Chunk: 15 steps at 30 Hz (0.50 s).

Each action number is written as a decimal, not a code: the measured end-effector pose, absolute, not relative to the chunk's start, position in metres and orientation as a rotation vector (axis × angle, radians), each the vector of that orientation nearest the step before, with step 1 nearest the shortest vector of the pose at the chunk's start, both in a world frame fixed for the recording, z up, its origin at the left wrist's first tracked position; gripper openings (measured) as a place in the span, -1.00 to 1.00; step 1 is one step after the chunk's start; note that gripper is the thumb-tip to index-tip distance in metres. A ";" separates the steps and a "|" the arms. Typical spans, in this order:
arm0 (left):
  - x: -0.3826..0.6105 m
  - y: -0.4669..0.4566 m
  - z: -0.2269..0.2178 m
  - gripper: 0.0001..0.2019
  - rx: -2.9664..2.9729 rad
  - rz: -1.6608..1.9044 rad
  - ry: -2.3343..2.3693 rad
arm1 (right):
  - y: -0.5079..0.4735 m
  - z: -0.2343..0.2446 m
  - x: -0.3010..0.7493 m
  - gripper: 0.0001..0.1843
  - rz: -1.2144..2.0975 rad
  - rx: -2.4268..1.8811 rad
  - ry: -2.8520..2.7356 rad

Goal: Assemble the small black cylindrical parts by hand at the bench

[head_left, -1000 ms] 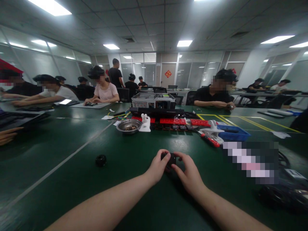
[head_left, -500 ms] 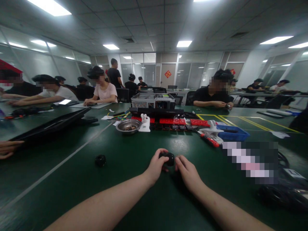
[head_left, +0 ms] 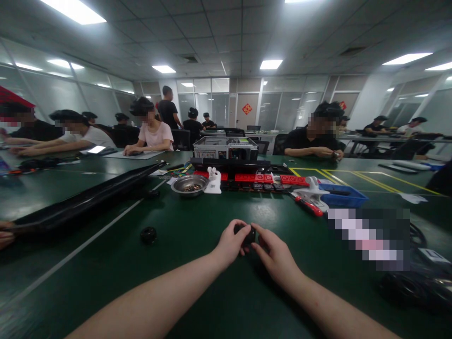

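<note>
My left hand is wrapped round a small black round part, possibly a wheel, over the green table. The thumb lies across its top and covers much of it. From the other side, my right hand pinches the right end of the same part between thumb and fingers. Whatever small piece may be between those fingertips is hidden. A similar black wheel-like part lies on the table to the left of my hands.
A steel bowl with small brass-coloured pieces stands ahead, beside a white stand. Red-handled pliers and a blue tray are at right. A co-worker's hand holds a long black panel at left. More black wheels lie near right.
My right hand has moved left and its fingertips now touch the black part in my left hand. The co-worker's black panel at left has shifted and tilted toward the middle.
</note>
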<state>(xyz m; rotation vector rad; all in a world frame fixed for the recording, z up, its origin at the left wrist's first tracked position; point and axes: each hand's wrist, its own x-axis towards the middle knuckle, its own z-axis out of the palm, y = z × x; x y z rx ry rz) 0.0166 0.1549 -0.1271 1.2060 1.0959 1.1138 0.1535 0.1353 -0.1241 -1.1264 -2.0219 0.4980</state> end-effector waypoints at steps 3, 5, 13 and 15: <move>0.016 0.151 -0.124 -0.76 1.185 1.159 1.079 | 0.135 -0.123 0.153 -0.56 0.564 -1.183 -1.925; 0.016 0.147 -0.121 -0.77 1.187 1.179 1.072 | 0.136 -0.121 0.154 -0.62 0.626 -1.249 -1.829; 0.015 0.144 -0.118 -0.70 1.243 1.145 1.005 | 0.139 -0.119 0.153 -0.65 0.704 -1.371 -1.885; 0.015 0.146 -0.121 -0.72 1.262 1.157 1.022 | 0.139 -0.120 0.152 -0.73 0.694 -1.323 -1.890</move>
